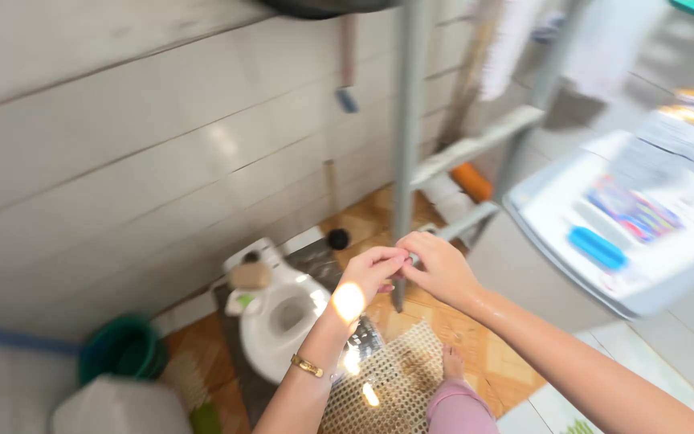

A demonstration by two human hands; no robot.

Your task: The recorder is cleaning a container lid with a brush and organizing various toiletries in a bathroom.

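Looking down: the left hand [373,269] and right hand [439,269] are brought together at a grey upright pole [408,120], fingers pinched on something small — hidden between them, so it cannot be identified. Below, a white toilet [279,321] is seen — blurred.

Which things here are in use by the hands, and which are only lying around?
In use: left hand and right hand, meeting at the grey pole.

Lying around: white toilet, green bucket, woven mat, white plastic shelf with blue brush.
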